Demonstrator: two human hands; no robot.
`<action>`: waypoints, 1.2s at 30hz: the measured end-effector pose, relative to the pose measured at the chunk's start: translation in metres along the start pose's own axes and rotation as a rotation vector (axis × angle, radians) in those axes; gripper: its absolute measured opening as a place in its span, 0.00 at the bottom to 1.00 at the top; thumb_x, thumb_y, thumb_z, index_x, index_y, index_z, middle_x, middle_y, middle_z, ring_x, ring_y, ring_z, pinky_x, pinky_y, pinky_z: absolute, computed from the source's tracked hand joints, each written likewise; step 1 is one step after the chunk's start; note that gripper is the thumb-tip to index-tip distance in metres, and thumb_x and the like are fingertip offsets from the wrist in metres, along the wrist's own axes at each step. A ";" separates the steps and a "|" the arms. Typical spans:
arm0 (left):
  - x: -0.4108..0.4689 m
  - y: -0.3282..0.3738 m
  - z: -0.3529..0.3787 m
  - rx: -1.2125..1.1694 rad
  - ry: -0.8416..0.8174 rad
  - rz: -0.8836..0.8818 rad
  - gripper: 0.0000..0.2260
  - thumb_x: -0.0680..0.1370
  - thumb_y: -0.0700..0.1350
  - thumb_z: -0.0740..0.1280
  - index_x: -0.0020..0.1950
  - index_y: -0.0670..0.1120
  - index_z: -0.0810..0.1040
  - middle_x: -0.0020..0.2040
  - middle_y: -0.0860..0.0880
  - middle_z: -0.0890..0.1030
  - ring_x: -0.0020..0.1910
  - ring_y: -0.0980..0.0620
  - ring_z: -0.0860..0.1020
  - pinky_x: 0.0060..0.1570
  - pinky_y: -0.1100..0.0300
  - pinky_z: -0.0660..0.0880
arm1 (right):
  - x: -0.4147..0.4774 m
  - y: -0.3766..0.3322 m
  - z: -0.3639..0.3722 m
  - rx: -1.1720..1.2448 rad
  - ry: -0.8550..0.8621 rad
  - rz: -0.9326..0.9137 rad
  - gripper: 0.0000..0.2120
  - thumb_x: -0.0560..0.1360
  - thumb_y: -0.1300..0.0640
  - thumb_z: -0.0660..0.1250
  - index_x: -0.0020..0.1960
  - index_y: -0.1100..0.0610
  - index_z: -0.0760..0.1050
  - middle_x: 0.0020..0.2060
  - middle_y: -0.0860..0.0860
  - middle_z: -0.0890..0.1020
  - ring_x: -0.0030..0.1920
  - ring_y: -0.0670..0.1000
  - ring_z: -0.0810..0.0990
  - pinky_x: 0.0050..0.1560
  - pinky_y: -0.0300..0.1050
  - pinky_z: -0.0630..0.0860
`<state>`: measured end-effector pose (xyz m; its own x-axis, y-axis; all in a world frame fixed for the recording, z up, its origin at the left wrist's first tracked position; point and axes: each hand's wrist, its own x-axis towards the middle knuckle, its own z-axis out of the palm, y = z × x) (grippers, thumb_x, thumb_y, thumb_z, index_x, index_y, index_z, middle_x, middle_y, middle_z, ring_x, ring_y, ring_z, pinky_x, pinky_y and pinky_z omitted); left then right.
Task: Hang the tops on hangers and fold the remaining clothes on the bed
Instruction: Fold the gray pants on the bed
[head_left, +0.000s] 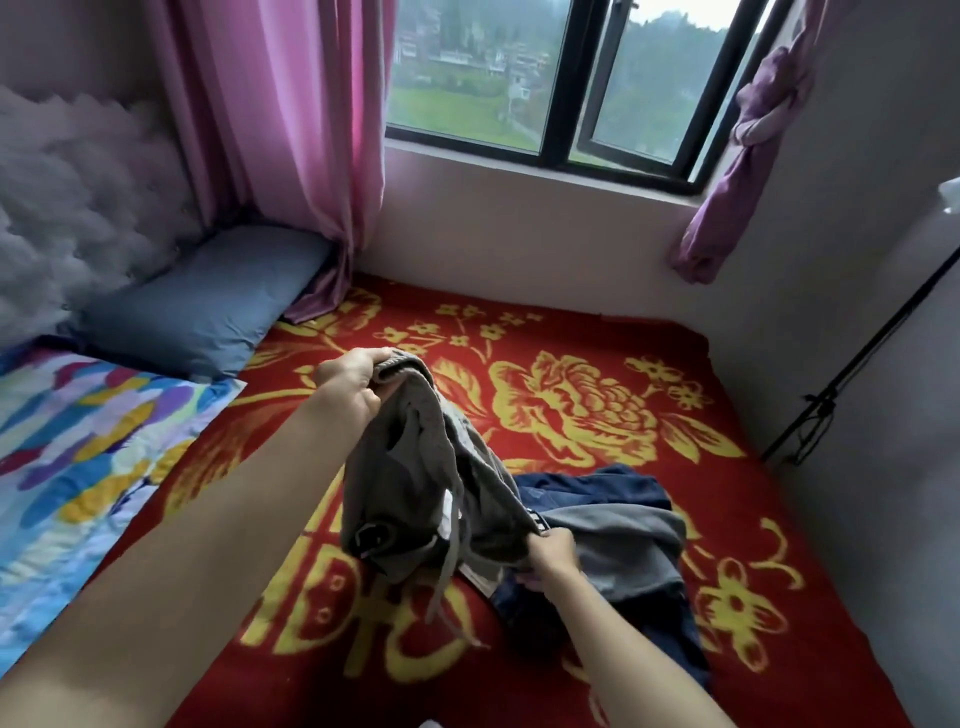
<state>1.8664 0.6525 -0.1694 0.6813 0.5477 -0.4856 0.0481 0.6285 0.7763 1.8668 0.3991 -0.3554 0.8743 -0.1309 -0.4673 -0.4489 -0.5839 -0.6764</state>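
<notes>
A grey-brown garment with a drawstring (415, 483) hangs above the bed. My left hand (350, 376) grips its ribbed waistband at the top, held high. My right hand (550, 553) pinches its lower edge near the bed. Under and beside it lie a grey garment (623, 545) and dark blue clothes (592, 488) in a loose heap on the red and yellow flowered blanket (571, 410). No hanger is in sight.
A blue pillow (208, 306) and a colourful sheet (78, 441) lie on the left. Pink curtains (291, 130) hang by the window (545, 78). A black stand (857, 374) leans against the right wall. Bare blanket stretches beyond the heap.
</notes>
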 end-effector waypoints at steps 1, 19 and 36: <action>0.002 0.005 -0.010 0.006 0.013 0.009 0.12 0.72 0.31 0.68 0.54 0.39 0.76 0.41 0.40 0.78 0.26 0.48 0.78 0.19 0.57 0.74 | 0.012 -0.007 -0.012 -0.006 0.049 -0.019 0.11 0.62 0.52 0.60 0.35 0.59 0.74 0.37 0.60 0.82 0.40 0.61 0.82 0.42 0.48 0.77; -0.085 0.132 0.022 0.157 -0.587 0.407 0.06 0.68 0.36 0.70 0.42 0.45 0.80 0.39 0.49 0.82 0.43 0.53 0.82 0.46 0.57 0.80 | -0.045 -0.331 -0.274 0.377 0.780 -0.826 0.15 0.70 0.58 0.61 0.45 0.68 0.80 0.35 0.52 0.71 0.39 0.48 0.70 0.43 0.48 0.71; -0.033 -0.023 -0.051 0.942 -0.147 0.611 0.11 0.75 0.43 0.70 0.45 0.34 0.80 0.38 0.44 0.80 0.36 0.55 0.74 0.39 0.58 0.72 | 0.033 -0.189 -0.181 -0.084 0.411 -0.501 0.07 0.70 0.67 0.62 0.37 0.65 0.77 0.33 0.60 0.75 0.39 0.58 0.75 0.38 0.45 0.67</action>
<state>1.8062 0.6482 -0.1916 0.8556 0.5111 0.0820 0.1670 -0.4226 0.8908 2.0145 0.3598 -0.1398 0.9807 -0.1125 0.1602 0.0328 -0.7124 -0.7010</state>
